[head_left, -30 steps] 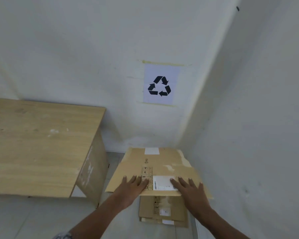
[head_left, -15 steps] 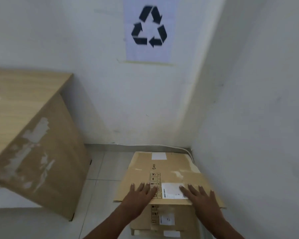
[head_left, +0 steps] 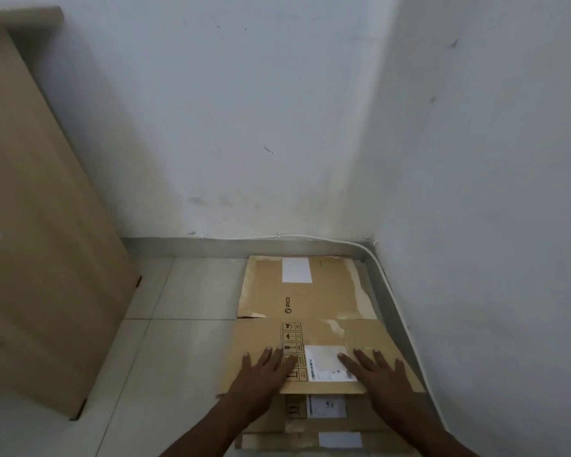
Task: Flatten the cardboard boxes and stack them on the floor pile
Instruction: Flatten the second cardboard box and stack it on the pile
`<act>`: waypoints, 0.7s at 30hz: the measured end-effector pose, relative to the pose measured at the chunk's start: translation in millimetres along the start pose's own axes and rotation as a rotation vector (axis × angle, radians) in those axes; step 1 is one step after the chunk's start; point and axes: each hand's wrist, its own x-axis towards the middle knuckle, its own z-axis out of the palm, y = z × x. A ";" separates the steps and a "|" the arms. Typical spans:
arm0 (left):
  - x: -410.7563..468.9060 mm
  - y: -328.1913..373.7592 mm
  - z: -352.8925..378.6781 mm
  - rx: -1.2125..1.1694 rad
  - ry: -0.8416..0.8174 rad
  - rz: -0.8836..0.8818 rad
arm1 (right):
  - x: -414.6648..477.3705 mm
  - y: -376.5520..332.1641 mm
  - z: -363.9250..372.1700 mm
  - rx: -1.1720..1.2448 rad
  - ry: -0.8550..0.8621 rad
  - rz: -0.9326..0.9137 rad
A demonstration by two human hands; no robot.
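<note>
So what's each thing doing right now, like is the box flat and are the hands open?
Top cardboard box: flattened, lying on the pile.
Floor pile: flat boxes stacked in the corner, edges showing beneath the top one.
Left hand: open, palm down, fingers spread on the top box.
Right hand: open, palm down, fingers spread on the top box.
White shipping label: stuck on, partly covered by the right hand.

The light is dim and soft. The wooden cabinet (head_left: 40, 225) left of the hands (head_left: 264, 374) looks blurry and bent.
</note>
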 end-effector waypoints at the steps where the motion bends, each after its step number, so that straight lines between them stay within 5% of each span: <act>1: 5.6 -0.9 7.1 -0.017 0.004 -0.011 | 5.5 3.5 6.4 0.010 0.003 -0.002; 21: 58.3 10.2 101.6 -0.125 -0.202 -0.020 | 54.2 31.3 112.1 0.181 -0.223 0.028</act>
